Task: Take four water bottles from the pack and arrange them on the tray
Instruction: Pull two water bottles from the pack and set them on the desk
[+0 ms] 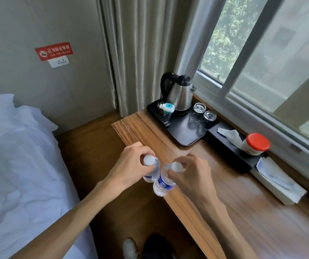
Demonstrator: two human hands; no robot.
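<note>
I hold two clear water bottles with white caps and blue labels, one in each hand, side by side in the air at the near edge of the wooden desk (224, 193). My left hand (131, 167) grips the neck of the left bottle (152, 173). My right hand (191, 174) grips the neck of the right bottle (163, 186). The black tray (185, 135) lies farther back on the desk by the window. The bottle pack is not in view.
On the tray stand a steel kettle (180, 94), two upturned glasses (205, 112), a remote and a small plug-in device (166, 107). A black tissue box (230, 144), a red-lidded jar (256, 144) and folded paper (279, 184) line the windowsill. A bed (19, 165) is left.
</note>
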